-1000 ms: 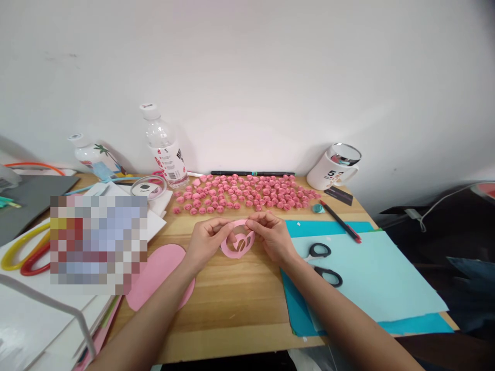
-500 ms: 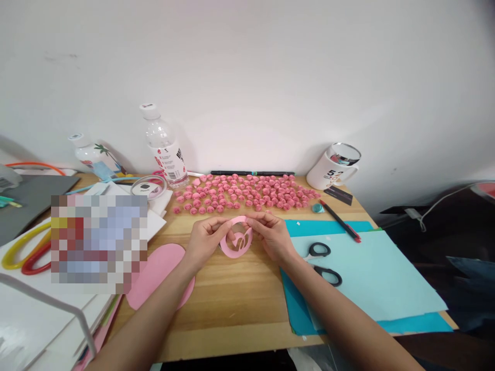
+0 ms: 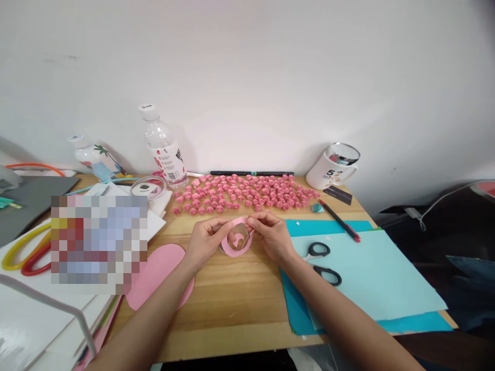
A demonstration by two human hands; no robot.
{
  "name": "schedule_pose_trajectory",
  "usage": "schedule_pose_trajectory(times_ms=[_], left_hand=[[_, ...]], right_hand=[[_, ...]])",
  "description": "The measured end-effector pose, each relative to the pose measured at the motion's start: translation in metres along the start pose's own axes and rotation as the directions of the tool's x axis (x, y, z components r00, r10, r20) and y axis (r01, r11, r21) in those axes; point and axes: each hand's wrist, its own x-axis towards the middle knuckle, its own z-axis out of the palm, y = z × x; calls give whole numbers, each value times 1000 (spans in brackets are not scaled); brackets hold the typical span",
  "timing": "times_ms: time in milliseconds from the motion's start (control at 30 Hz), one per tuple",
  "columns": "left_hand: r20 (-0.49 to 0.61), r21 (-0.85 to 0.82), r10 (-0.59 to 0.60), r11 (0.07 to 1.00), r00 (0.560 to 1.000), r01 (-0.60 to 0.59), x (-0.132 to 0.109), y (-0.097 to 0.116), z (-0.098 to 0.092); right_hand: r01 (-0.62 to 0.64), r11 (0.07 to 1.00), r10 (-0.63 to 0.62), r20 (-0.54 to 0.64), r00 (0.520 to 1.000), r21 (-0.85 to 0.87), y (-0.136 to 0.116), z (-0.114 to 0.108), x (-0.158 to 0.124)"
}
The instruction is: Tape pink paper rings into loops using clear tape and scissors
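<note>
A spiral strip of pink paper hangs in loops between my two hands, just above the wooden table. My left hand pinches its upper left edge between thumb and fingers. On the other side, my right hand pinches the upper right end of the strip, thumb and forefinger together. Inside the outer loop, a narrower curl of the same strip shows. Behind both hands lie many small rolled pink paper roses. A round pink paper piece lies partly under my left forearm.
Black-handled scissors rest on pale blue paper sheets at right. A white mug, a red-and-black pen and a dark card stand or lie behind. Left are a plastic bottle, tape roll and stacked papers.
The loops of the paper spiral have shifted and turned between my fingers, and the inner curl shows differently. Both hands keep their pinch in nearly the same place.
</note>
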Motion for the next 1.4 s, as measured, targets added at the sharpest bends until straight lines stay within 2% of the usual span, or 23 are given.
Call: schedule_pose_trajectory(times_ms=[200, 367, 600, 1067, 1267, 1400], left_hand=[[-79, -38, 2, 999, 997, -5, 1, 0, 0], [-55, -40, -10, 999, 998, 8, 0, 1, 1], [-31, -66, 3, 998, 1000, -5, 0, 2, 2], [-65, -49, 30, 998, 997, -33, 1, -2, 0], [-13, -86, 22, 996, 1000, -23, 1, -3, 1], [-53, -107, 11, 994, 999, -17, 1, -3, 0]], right_hand=[[-32, 999, 31, 26, 999, 33, 0, 1, 0], [-41, 997, 40, 26, 999, 63, 0, 0, 0], [6, 1000, -7, 39, 999, 14, -2, 1, 0], [-6, 999, 6, 8, 1000, 46, 0, 1, 1], [13, 1000, -14, 43, 999, 19, -1, 0, 1], [6, 999, -7, 25, 1000, 41, 1, -1, 1]])
